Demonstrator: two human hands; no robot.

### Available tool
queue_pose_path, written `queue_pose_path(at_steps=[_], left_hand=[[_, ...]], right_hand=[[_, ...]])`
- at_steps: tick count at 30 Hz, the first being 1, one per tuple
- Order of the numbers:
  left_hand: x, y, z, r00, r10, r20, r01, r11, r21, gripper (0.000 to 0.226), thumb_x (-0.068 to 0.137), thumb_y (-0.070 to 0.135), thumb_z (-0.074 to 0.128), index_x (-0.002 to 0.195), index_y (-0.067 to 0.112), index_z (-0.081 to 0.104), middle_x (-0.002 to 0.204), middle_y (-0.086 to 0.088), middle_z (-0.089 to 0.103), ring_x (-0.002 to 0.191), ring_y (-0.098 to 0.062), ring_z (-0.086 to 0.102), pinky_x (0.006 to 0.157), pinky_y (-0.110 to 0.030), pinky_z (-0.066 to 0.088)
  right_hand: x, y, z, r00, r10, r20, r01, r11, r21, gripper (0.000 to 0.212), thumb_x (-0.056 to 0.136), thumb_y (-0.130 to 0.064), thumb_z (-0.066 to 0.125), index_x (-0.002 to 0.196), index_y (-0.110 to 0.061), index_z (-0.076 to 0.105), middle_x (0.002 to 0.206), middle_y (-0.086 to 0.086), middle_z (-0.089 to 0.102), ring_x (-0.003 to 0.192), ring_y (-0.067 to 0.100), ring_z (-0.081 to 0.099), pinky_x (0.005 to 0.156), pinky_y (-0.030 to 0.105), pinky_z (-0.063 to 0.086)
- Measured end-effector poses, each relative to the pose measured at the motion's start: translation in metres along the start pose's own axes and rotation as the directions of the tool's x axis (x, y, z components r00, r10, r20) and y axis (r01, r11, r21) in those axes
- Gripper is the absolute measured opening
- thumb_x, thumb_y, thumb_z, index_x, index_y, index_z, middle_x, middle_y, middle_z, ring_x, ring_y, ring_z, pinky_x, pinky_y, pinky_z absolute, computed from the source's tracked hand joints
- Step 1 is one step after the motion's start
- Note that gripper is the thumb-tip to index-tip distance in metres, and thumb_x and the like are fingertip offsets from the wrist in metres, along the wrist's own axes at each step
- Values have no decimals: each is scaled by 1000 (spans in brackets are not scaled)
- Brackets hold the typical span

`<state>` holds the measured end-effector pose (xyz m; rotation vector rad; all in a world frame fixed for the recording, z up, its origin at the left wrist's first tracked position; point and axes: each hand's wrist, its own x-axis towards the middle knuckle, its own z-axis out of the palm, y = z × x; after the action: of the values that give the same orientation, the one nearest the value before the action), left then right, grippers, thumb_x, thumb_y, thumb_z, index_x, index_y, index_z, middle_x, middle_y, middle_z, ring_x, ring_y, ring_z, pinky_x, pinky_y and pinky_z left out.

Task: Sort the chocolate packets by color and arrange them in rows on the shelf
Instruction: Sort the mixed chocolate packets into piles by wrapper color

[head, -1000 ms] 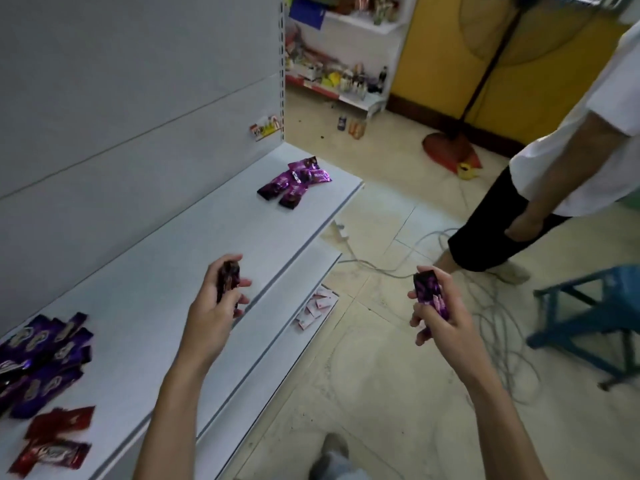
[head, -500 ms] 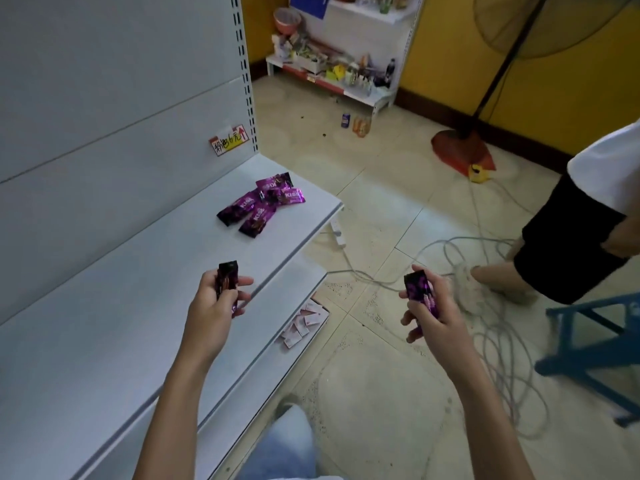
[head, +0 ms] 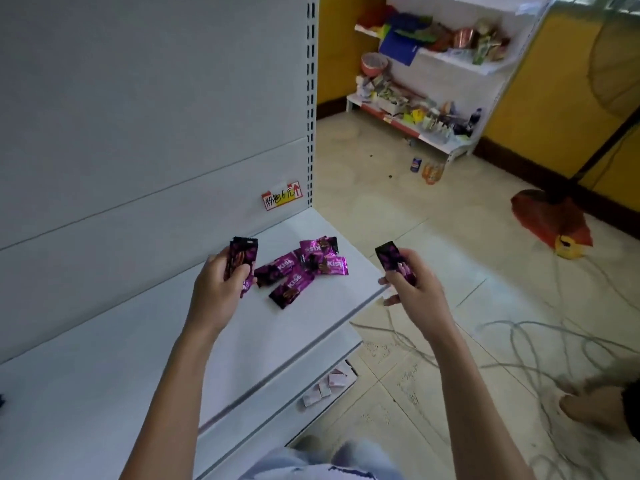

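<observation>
The left hand grips a dark purple packet, maybe two stacked; I cannot tell which. It holds it upright, thumb across the front, just above the shelf. Right beside it, toward the shelf's far end, lies the pile: a loose heap of purple wrappers, overlapping and pointing every which way, not a row. A handwritten label is stuck on the back panel above them.

The right hand pinches a second packet, also purple. It is tipped on end and held out past the shelf's front edge, over the floor. Loose cables trail across the tiles further right.

To my eye this is the delivery step: both hands carry purple ones to where the purples are gathering. The colour sorting here looks sound, since I see only purple in the heap, but the arranging is not yet done.

Next, I would say, each packet needs laying flat beside the heap, the right hand first coming in over the shelf. Then the heap wants spreading into a straight line. The wrappers look slick and light, so they may slide when nudged. Setting them down one at a time would serve better than dropping them.
</observation>
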<state>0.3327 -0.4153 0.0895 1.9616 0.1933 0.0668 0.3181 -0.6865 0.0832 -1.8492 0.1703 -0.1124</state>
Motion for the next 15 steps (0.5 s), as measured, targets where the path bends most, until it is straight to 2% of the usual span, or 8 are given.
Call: queue_pose_path(at_steps=[1,4,5,8,10,12,15], left_hand=[[2,2,1,1000,1,-18,0,1000,6,8,84,26,50,80,26,57,95,-10,61,87,-22,62,78,-35,48],[7,-1,11,995,-25,-99,27,999,28,9,89,15,53,95,21,57,91,0,61,86,-14,57,69,-16,41],[9,-4,16,989,-47,-137,50,999,21,13,89,13,54,99,20,56,90,3,61,85,-12,56,66,-14,39],[11,-11,37,956,-146,-253,139,989,-47,20,84,14,62,102,19,56,93,3,63,89,-14,58,68,-19,41],[11,-17,54,926,-206,-315,194,979,-70,24,82,14,66,103,17,57,96,1,63,90,-15,59,71,-21,41],[11,-21,72,904,-239,-354,230,971,-69,22,80,13,67,100,17,58,92,3,63,88,-15,59,67,-17,41],[10,-28,95,873,-276,-402,277,959,-57,18,79,13,67,95,19,60,87,7,63,87,-14,60,64,-14,39]], right_hand=[[13,0,4,999,-21,28,22,999,-29,29,89,-4,48,108,-24,56,96,4,58,83,16,60,59,23,55],[53,4,16,988,-42,151,67,984,-163,31,89,-7,50,117,-19,57,101,3,51,79,14,56,61,22,56],[66,6,20,976,-37,216,84,973,-214,31,89,-8,50,118,-17,57,102,3,51,79,14,57,62,24,56],[101,13,32,921,-49,387,183,931,-316,28,87,-7,54,113,-13,59,97,3,57,80,20,58,70,36,55],[118,18,39,890,-71,450,251,900,-356,23,84,-8,58,107,-12,60,89,0,60,79,20,57,66,24,47],[131,25,45,860,-73,505,292,882,-370,21,83,-7,59,103,-12,60,79,-4,58,71,15,53,55,10,37],[144,35,50,813,-60,579,330,866,-375,21,82,-6,59,101,-12,63,69,-12,53,63,6,47,54,5,36]])
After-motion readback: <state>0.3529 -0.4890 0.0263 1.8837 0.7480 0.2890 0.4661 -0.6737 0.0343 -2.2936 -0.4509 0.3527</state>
